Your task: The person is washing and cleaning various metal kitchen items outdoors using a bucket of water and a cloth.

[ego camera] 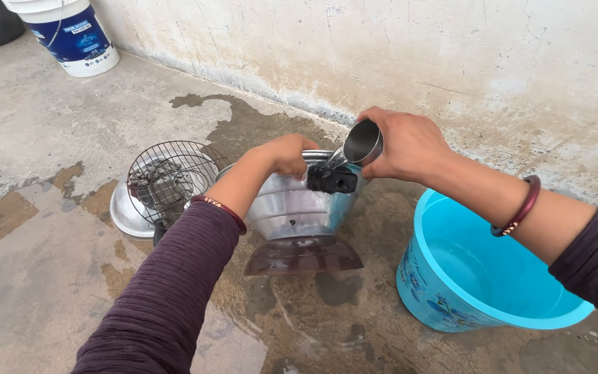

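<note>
On the wet concrete floor (50,277), a turquoise plastic bucket (451,277) holding water stands at the right, just beside the work and under the right forearm. To the left lies a round wire grille (167,176) on top of a shallow metal dish (124,215), close behind the left arm. A white and blue paint bucket (77,34) stands well apart near the far left corner, where the floor meets the plastered wall (382,48). In the middle stands a shiny metal bowl-shaped housing (299,208) on a dark reddish base (304,255), with a black fitting (332,180) at its upper rim. The left hand (286,154) curls over the housing's top edge, fingers closed on the rim. The right hand (403,145) grips a small steel cup (363,143), fingers wrapped round it, tilted with its mouth down towards the black fitting, water running out onto it.
</note>
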